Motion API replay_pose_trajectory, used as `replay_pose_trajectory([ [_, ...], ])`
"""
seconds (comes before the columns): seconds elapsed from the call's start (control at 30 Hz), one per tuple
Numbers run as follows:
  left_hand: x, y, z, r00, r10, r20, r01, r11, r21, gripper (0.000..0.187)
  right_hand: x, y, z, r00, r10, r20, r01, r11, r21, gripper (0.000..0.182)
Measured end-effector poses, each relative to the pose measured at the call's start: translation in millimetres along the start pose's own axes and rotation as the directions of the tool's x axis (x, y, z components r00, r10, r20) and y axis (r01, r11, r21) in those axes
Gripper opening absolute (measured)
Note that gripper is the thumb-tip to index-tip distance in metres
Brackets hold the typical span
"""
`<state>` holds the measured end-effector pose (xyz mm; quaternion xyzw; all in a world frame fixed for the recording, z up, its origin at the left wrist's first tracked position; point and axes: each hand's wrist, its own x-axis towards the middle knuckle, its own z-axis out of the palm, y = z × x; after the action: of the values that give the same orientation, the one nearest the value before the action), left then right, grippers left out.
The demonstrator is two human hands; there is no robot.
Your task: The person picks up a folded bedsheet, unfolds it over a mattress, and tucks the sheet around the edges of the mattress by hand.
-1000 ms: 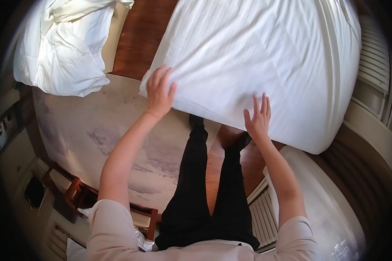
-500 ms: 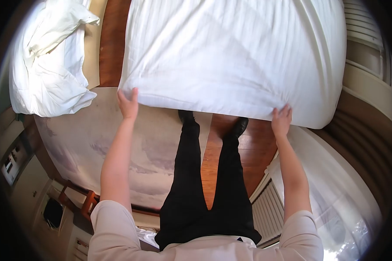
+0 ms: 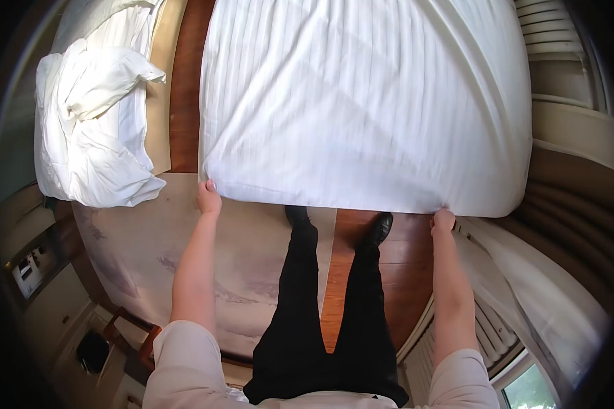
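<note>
The wearer stands in black cloth trousers [image 3: 361,313] with feet apart, one black leather shoe [image 3: 378,230] on the reddish-brown wooden floor [image 3: 406,286], the other by the edge of the pale, mauve-smudged rug [image 3: 252,266]; that stance probably steadies the lean. Both arms reach straight out to the near edge of the white, faintly striped fabric sheet [image 3: 368,116] covering the bed ahead. The left hand [image 3: 209,198] is closed on it at the corner; the right hand [image 3: 443,221] is fisted around the same edge, short of the far-right corner. Holding it so wide apart, I'd judge, spreads any pull along the hem. Creases fan out from both grips. Farther off to the left, a crumpled white cloth bundle [image 3: 95,129] lies heaped, well apart from the sheet, perhaps put there to be out of the way.

Half a second ago the fingers lay looser over the hem; now they're curled tight. The sheet and bundle both sit lower in view, so the head has likely tilted.
</note>
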<state>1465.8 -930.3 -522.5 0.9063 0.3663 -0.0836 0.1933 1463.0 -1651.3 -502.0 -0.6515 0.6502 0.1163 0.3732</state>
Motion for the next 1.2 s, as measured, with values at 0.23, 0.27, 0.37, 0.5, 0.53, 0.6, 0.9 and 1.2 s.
replay_pose_trajectory([
  [0.23,-2,7,0,0.999,0.028,0.015,-0.029,0.998,0.051,0.03,53,24,-10,0.937,-0.327,-0.118,0.273,0.902,-0.334,0.046],
  [0.27,-7,2,1,0.999,0.05,0.013,-0.051,0.996,0.068,0.029,52,19,-16,0.934,-0.337,-0.118,0.277,0.892,-0.358,0.046],
  [0.37,-15,-2,1,0.997,0.077,0.006,-0.077,0.996,0.051,0.027,26,-1,-24,0.934,-0.326,-0.144,0.262,0.902,-0.344,0.046],
  [0.5,-24,-5,-10,0.992,0.125,0.018,-0.126,0.989,0.073,0.027,6,-9,-27,0.897,-0.419,-0.142,0.327,0.844,-0.426,0.046],
  [0.53,-26,-5,-11,0.994,0.102,0.03,-0.104,0.992,0.074,0.027,-1,-9,-29,0.886,-0.441,-0.142,0.339,0.826,-0.45,0.046],
  [0.6,-26,-7,-14,0.996,0.069,0.05,-0.072,0.996,0.061,0.026,27,10,-30,0.903,-0.421,-0.083,0.351,0.837,-0.42,0.046],
  [0.9,-34,98,-50,0.77,0.618,-0.162,-0.602,0.787,0.137,0.051,-101,-27,-3,0.414,-0.893,0.177,0.797,0.262,-0.545,0.055],
  [1.2,-69,87,-34,0.819,0.506,0.27,-0.573,0.747,0.338,0.089,-186,4,35,0.258,-0.717,0.648,0.853,-0.145,-0.501,0.076],
])
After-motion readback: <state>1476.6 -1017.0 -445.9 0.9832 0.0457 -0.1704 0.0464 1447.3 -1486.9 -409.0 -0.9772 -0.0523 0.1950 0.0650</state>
